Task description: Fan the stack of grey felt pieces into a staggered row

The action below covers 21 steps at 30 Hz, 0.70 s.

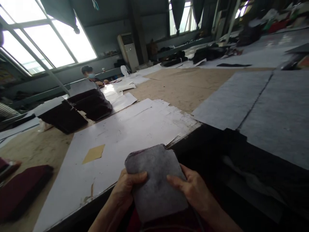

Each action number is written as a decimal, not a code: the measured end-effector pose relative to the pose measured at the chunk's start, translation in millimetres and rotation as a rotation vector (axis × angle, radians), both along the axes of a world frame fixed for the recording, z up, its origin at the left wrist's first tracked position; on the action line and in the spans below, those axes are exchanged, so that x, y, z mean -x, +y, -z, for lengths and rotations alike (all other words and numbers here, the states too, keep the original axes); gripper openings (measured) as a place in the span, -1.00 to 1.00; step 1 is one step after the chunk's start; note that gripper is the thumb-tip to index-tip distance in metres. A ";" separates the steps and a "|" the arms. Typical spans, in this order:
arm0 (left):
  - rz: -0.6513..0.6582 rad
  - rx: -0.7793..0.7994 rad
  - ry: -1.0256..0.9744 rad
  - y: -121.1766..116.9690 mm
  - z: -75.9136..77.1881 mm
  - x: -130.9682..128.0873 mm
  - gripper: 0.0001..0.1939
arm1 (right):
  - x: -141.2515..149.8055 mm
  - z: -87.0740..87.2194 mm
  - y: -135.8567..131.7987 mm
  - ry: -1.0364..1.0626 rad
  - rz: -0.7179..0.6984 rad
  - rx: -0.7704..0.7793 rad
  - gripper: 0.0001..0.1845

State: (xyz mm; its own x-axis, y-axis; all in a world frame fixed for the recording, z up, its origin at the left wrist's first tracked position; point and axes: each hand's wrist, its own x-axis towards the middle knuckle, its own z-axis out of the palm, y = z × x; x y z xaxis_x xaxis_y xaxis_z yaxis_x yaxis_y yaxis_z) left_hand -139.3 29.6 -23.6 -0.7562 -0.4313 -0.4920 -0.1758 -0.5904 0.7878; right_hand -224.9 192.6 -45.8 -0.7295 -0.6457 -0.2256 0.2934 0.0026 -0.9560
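Observation:
Between my two hands is a stack of cut fabric pieces [158, 190], its top face pale grey with a dark edge showing along the top left. My left hand [129, 183] grips the left side, thumb lying on the top face. On the right side my right hand [190, 183] holds it the same way, thumb pressed on top; the fingers of both hands are mostly hidden beneath. The stack is tilted toward me at the near edge of the table, over white paper sheets [120, 129] and a dark gap.
A tan paper piece [93, 154] lies on the white sheets. Tall dark fabric stacks [90, 103] stand at the left, and a maroon stack [26, 190] is nearer. Grey sheeting [272, 106] covers the right side. A person [90, 75] in a mask sits across the table.

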 end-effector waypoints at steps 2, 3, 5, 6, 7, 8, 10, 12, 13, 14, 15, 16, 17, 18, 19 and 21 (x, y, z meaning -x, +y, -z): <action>0.005 -0.049 0.030 4.6 1.1 5.1 -0.64 | -2.9 2.9 -1.1 0.363 0.179 -0.125 -0.68; 0.005 -0.073 0.050 6.5 1.7 7.3 -0.64 | -3.9 4.1 -0.8 0.495 0.259 -0.136 -0.68; -0.002 -0.085 0.077 9.5 2.3 10.7 -0.62 | -3.4 4.9 2.0 0.569 0.354 -0.132 -0.66; -0.010 -0.070 0.074 10.8 2.0 11.7 -0.64 | -1.6 4.4 4.4 0.498 0.340 -0.136 -0.66; -0.006 -0.049 0.065 12.1 1.1 12.3 -0.65 | 1.1 3.5 7.1 0.360 0.298 -0.131 -0.66; 0.014 -0.029 0.060 13.6 -0.6 12.4 -0.67 | 4.4 2.2 9.9 0.180 0.242 -0.110 -0.66; 0.101 -0.007 0.078 17.1 -5.6 11.7 -0.65 | 11.3 -0.2 14.8 -0.183 0.144 -0.028 -0.61; 0.206 -0.013 0.126 21.2 -10.5 10.8 -0.57 | 15.0 -1.2 17.8 -0.374 0.142 0.042 -0.53; 0.239 -0.015 0.143 23.1 -11.6 10.7 -0.53 | 14.7 -0.9 18.5 -0.369 0.173 0.039 -0.52; 0.248 -0.009 0.149 24.8 -11.4 10.9 -0.50 | 12.8 0.0 18.6 -0.299 0.211 0.008 -0.53; 0.243 0.004 0.143 26.0 -9.6 11.6 -0.51 | 9.7 1.3 18.2 -0.173 0.264 -0.041 -0.57; 0.228 0.021 0.129 26.9 -6.5 12.5 -0.55 | 5.8 2.8 17.6 -0.005 0.328 -0.095 -0.60; 0.207 0.040 0.111 27.4 -2.5 13.7 -0.60 | 1.7 4.4 16.8 0.180 0.395 -0.143 -0.62; 0.182 0.063 0.093 27.5 1.8 14.8 -0.66 | -1.9 5.7 16.2 0.351 0.456 -0.180 -0.64; 0.156 0.091 0.078 27.5 5.7 15.8 -0.71 | -4.5 6.5 15.8 0.476 0.505 -0.202 -0.64; 0.108 0.151 0.078 27.4 9.7 16.5 -0.73 | -4.8 5.9 16.4 0.503 0.533 -0.224 -0.63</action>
